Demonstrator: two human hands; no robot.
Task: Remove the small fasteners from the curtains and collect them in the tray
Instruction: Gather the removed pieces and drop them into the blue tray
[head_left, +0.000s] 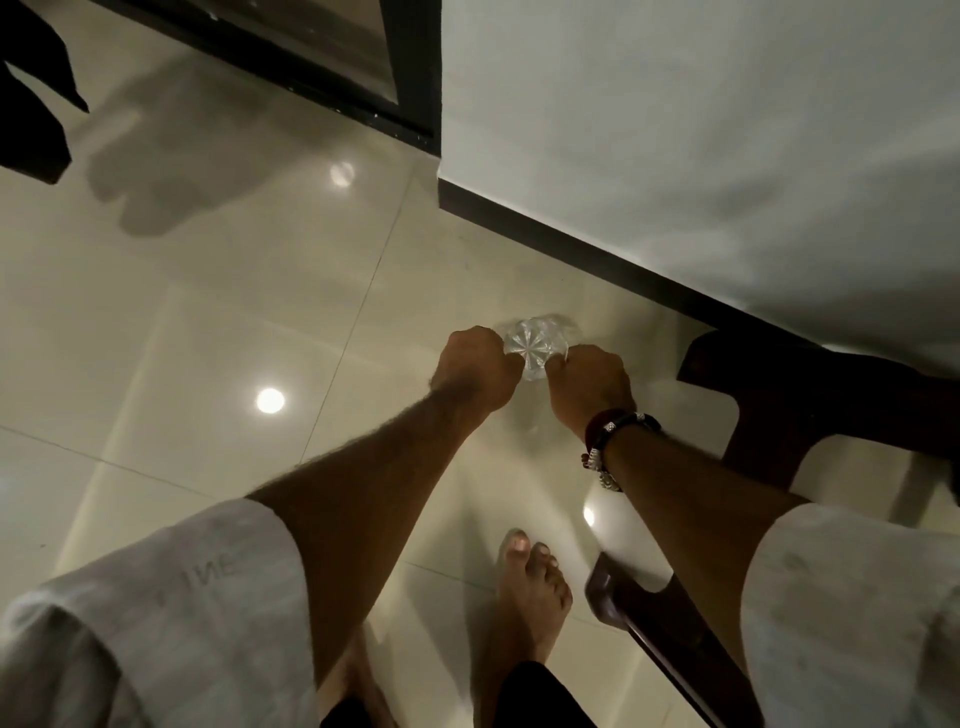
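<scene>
A small clear glass tray (535, 345) with a cut star pattern is held between both hands above the shiny floor. My left hand (475, 371) grips its left rim with curled fingers. My right hand (589, 382), with dark bracelets on the wrist, grips its right rim. No fasteners can be made out inside the dish. No curtain can be told for sure in this view.
A glossy beige tiled floor (208, 312) lies below. A white wall (675, 130) with dark skirting stands at the right, and a dark door frame (405, 67) at the top. Dark wooden furniture (779, 395) stands at the right. My bare foot (530, 597) is below.
</scene>
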